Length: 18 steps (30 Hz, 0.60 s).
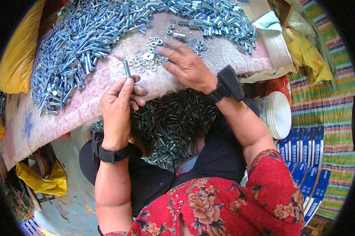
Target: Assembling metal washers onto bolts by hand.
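My left hand (118,100) pinches a silvery bolt (127,69) upright between thumb and forefinger, at the near edge of a cloth-covered table (83,104). My right hand (191,70) is over the table, palm down with its fingers stretched apart. Its fingertips are close to several small nuts (152,50) and loose washers (137,64); whether they touch one I cannot tell. A broad heap of shiny bolts (90,31) lies at the left and back. Short metal tubes (224,24) are heaped at the back right.
Below the table edge, between my knees, is a large mass of dark metal fasteners (171,124). A white bucket (279,115) stands at the right, near blue-and-white boxes (311,147) on a striped sheet (325,98). Yellow bags (18,51) hang or lie about the table.
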Available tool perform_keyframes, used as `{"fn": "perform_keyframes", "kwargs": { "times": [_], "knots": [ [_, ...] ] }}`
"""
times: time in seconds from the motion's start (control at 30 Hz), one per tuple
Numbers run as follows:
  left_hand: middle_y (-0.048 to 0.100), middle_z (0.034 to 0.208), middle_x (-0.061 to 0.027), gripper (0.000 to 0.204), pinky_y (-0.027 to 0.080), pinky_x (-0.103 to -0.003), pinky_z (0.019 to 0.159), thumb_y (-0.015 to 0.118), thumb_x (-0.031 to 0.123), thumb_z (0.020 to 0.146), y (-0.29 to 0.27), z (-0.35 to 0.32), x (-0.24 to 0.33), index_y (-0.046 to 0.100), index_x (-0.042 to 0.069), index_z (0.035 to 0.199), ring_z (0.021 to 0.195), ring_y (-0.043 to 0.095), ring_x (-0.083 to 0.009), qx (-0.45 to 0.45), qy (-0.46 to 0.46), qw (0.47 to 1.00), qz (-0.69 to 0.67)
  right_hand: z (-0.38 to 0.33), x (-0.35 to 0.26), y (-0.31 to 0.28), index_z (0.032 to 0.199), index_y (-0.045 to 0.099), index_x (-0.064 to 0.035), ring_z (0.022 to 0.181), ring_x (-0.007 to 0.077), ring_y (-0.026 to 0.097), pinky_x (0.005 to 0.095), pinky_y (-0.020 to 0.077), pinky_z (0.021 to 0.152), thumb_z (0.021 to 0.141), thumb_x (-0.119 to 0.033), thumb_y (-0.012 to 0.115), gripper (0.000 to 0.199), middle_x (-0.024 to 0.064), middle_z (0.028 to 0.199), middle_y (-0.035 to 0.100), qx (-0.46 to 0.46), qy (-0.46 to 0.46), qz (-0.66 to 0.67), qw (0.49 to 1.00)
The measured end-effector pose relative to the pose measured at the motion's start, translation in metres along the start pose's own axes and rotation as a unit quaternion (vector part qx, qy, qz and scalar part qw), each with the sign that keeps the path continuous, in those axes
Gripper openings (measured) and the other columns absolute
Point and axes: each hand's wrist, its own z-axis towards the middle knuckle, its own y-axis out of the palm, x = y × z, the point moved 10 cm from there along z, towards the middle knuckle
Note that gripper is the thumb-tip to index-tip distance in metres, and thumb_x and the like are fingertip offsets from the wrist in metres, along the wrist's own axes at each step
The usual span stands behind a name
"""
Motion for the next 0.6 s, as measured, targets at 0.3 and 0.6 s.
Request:
{"fn": "perform_keyframes", "kwargs": {
  "times": [0.3, 0.6],
  "knots": [
    [0.062, 0.073, -0.0041, 0.023, 0.038, -0.018, 0.050, 0.051, 0.019, 0.089, 0.009, 0.000, -0.001, 0.061, 0.000, 0.097, 0.056, 0.053, -0.0060, -0.012, 0.002, 0.999, 0.041, 0.033, 0.135, -0.054, 0.091, 0.064, -0.0050, 0.092, 0.0298, 0.055, 0.0368, 0.0447, 0.080, 0.073, -0.013, 0.058, 0.020, 0.0135, 0.093, 0.059, 0.021, 0.094, -0.270, 0.958],
    [0.059, 0.068, -0.0003, 0.021, 0.035, -0.016, 0.045, 0.049, 0.021, 0.090, 0.018, -0.004, -0.003, 0.060, 0.003, 0.095, 0.053, 0.052, -0.0050, -0.051, -0.026, 0.997, 0.057, 0.035, 0.076, -0.046, 0.095, 0.059, -0.0012, 0.068, 0.0151, 0.058, 0.0253, 0.0458, 0.061, 0.081, -0.016, 0.060, 0.020, 0.0064, 0.081, 0.061, -0.033, 0.160, 0.010, 0.986]
  ]
}}
